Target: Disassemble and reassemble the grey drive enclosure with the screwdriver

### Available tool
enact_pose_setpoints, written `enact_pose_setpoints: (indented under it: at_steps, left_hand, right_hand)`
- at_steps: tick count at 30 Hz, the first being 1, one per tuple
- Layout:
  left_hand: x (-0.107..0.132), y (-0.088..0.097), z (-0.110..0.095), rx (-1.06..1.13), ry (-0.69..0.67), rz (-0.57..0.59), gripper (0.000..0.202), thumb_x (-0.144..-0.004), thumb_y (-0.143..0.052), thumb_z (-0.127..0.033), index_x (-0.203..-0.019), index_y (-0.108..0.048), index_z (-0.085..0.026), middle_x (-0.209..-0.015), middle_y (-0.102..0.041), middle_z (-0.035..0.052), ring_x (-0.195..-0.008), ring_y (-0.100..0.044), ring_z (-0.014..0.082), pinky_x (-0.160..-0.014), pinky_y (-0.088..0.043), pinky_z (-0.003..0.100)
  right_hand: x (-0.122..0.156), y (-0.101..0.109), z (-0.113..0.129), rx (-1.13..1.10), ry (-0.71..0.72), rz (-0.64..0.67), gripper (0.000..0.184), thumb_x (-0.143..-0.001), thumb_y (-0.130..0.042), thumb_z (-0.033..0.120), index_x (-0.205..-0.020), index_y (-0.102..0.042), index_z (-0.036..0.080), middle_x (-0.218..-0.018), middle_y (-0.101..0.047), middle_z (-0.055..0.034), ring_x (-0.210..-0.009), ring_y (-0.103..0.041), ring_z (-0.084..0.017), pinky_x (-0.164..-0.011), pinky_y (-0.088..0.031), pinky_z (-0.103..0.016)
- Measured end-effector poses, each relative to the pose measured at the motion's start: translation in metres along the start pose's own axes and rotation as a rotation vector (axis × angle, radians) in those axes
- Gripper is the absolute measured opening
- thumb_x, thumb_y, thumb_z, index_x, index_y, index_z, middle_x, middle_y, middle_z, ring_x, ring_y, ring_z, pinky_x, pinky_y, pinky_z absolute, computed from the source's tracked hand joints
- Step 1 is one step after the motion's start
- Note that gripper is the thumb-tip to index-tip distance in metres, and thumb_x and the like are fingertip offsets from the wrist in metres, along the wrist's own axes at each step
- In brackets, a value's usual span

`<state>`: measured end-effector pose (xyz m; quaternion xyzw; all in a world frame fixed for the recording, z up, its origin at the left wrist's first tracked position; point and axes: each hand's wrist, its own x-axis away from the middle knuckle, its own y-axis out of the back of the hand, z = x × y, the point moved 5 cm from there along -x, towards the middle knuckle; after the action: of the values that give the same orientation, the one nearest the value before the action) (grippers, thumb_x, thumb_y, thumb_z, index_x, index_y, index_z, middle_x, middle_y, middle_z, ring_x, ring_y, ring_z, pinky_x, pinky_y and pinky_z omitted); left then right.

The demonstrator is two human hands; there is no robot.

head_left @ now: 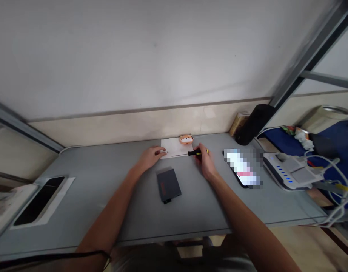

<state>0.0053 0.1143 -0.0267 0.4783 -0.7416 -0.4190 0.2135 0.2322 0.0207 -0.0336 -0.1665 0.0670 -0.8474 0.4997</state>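
My right hand (204, 158) is shut on a small screwdriver (195, 152) with a black and yellow handle, and its thin shaft lies low over a white sheet of paper (175, 147). My left hand (151, 157) rests on the paper's left edge, with its fingertips on the sheet and nothing visible in them. Tiny dark specks (167, 152) lie just past those fingertips, too small to identify. A dark grey 2.5-inch drive (168, 185) with a red label lies flat on the desk between my hands, nearer to me.
An orange animal-shaped figure (186, 139) sits at the paper's far edge. To the right are a pixelated phone (242, 168), a black cylinder (254, 124), and a white device with blue lights (290, 170) and cables. A dark slab (39, 200) lies on white sheeting at the grey desk's (91, 170) left.
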Motion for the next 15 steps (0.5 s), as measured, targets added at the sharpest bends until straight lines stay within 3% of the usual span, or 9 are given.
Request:
enact_pose_setpoints:
  at_steps: [3, 5, 7, 8, 10, 15]
  left_hand:
    - [0.017, 0.009, -0.002, 0.032, 0.011, 0.017, 0.040, -0.095, -0.053, -0.049, -0.112, -0.076, -0.021, -0.102, -0.073, 0.0075, -0.081, -0.063, 0.0204, -0.079, -0.051, 0.033]
    - [0.036, 0.008, -0.008, 0.142, 0.000, 0.126, 0.047, -0.095, -0.053, -0.055, -0.125, -0.071, -0.023, -0.102, -0.070, 0.0063, -0.082, -0.062, 0.0199, -0.079, -0.053, 0.033]
    - [0.058, 0.005, -0.021, 0.234, -0.084, 0.247, 0.053, -0.092, -0.060, -0.055, -0.138, -0.062, -0.029, -0.122, -0.066, 0.0070, -0.100, -0.064, 0.0218, -0.091, -0.054, 0.035]
    - [0.069, 0.003, -0.028, 0.231, -0.141, 0.277, 0.055, -0.088, -0.067, -0.052, -0.139, -0.061, -0.030, -0.134, -0.062, 0.0073, -0.114, -0.061, 0.0241, -0.100, -0.052, 0.037]
    - [0.085, -0.005, -0.039, 0.230, -0.232, 0.355, 0.046, -0.087, -0.071, -0.046, -0.130, -0.067, -0.031, -0.139, -0.059, 0.0065, -0.129, -0.054, 0.0267, -0.113, -0.045, 0.041]
    - [0.093, -0.025, -0.042, 0.220, -0.168, 0.343, 0.050, -0.085, -0.074, -0.047, -0.132, -0.065, -0.032, -0.136, -0.061, 0.0051, -0.121, -0.062, 0.0260, -0.107, -0.051, 0.039]
  right_hand:
    - [-0.001, 0.000, -0.002, 0.004, 0.004, 0.005, 0.045, -0.067, -0.069, 0.066, -0.066, -0.062, 0.022, -0.053, -0.053, 0.0032, -0.047, -0.044, -0.011, -0.043, -0.029, -0.024]
    - [-0.001, 0.000, -0.003, 0.012, -0.002, -0.007, 0.045, -0.067, -0.069, 0.067, -0.066, -0.062, 0.022, -0.054, -0.054, 0.0029, -0.048, -0.045, -0.011, -0.044, -0.030, -0.024]
    - [-0.001, 0.000, -0.003, 0.020, 0.000, -0.028, 0.046, -0.067, -0.068, 0.068, -0.065, -0.061, 0.022, -0.055, -0.054, 0.0026, -0.049, -0.046, -0.011, -0.045, -0.030, -0.024]
    - [-0.001, -0.001, -0.003, 0.025, 0.010, -0.037, 0.046, -0.066, -0.067, 0.068, -0.065, -0.060, 0.022, -0.056, -0.054, 0.0024, -0.050, -0.047, -0.012, -0.046, -0.030, -0.025]
    - [0.000, -0.003, -0.002, 0.049, 0.043, -0.045, 0.047, -0.068, -0.065, 0.069, -0.064, -0.060, 0.022, -0.058, -0.055, 0.0017, -0.052, -0.048, -0.012, -0.047, -0.031, -0.026]
    - [0.002, -0.006, -0.001, 0.105, 0.087, -0.050, 0.047, -0.069, -0.062, 0.069, -0.063, -0.060, 0.022, -0.062, -0.056, 0.0011, -0.057, -0.052, -0.014, -0.052, -0.037, -0.027]
